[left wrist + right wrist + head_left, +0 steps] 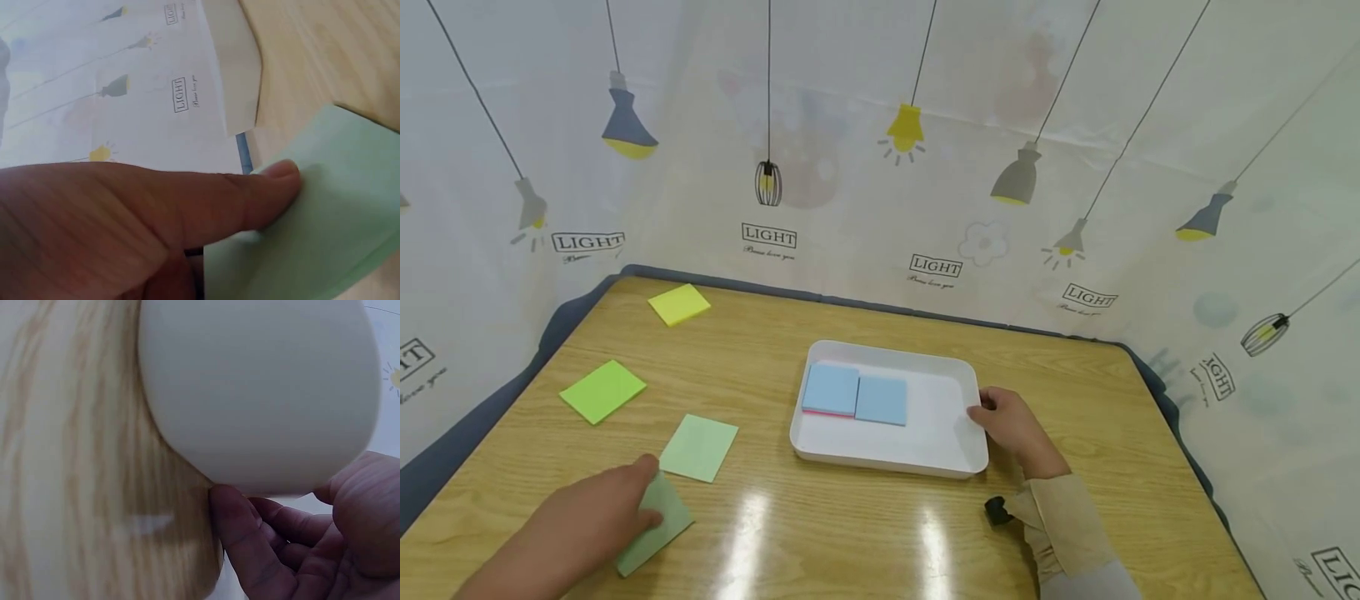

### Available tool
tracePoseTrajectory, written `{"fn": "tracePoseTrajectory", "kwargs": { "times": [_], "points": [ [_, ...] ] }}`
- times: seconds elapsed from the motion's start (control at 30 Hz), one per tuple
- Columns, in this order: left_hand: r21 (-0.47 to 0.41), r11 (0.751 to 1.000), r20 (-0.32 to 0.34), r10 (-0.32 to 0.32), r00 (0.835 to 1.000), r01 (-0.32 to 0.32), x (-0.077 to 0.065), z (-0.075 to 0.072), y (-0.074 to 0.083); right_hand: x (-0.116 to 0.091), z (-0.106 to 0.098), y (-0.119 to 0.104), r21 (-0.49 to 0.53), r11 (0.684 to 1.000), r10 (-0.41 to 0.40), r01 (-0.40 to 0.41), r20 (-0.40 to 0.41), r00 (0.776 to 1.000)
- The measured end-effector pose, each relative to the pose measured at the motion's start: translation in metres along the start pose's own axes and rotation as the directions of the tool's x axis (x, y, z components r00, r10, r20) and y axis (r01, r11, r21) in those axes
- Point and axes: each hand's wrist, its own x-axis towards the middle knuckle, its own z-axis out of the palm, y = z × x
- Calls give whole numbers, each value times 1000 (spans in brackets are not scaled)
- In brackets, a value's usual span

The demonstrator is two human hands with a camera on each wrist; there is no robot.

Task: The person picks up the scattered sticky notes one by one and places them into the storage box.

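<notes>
At the lower left of the head view, my left hand [583,521] holds a pale green sticky note pad [658,521] between thumb and fingers. In the left wrist view the thumb [250,194] lies across the face of this pad [350,187]. My right hand [1015,423] grips the right end of a white tray [891,458], thumb over the rim; its fingers [250,544] are at the tray's underside in the right wrist view. Two blue sticky note pads, a left one [831,389] with a pink layer beneath and a right one [882,400], sit side by side in the tray's left part.
Another pale green pad [700,447] lies just beyond my left hand. Further off on the left are a bright green pad [602,392] and a yellow pad [680,304]. A printed curtain [850,250] hangs behind the wooden table [760,350].
</notes>
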Motion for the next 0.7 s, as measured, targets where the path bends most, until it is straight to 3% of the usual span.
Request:
{"fn": "tracePoseTrajectory", "kwargs": {
  "times": [0.17, 0.27, 0.47, 0.7],
  "points": [
    [20, 999, -2, 30, 1000, -30, 0, -12, 10, 2, 0, 3, 6, 1000, 7, -7, -1, 1000],
    [12, 998, -46, 62, 997, -61, 4, -21, 15, 2, 0, 4, -1, 1000, -4, 4, -8, 1000],
    [-110, 986, -109, 113, 988, -125, 17, -36, 32, 3, 0, 5, -14, 999, -35, 35, -18, 999],
    [-283, 942, -215, 122, 969, -181, 34, -41, 51, 1, 1, 3, -9, 999, -43, 43, -21, 999]
  ]
}}
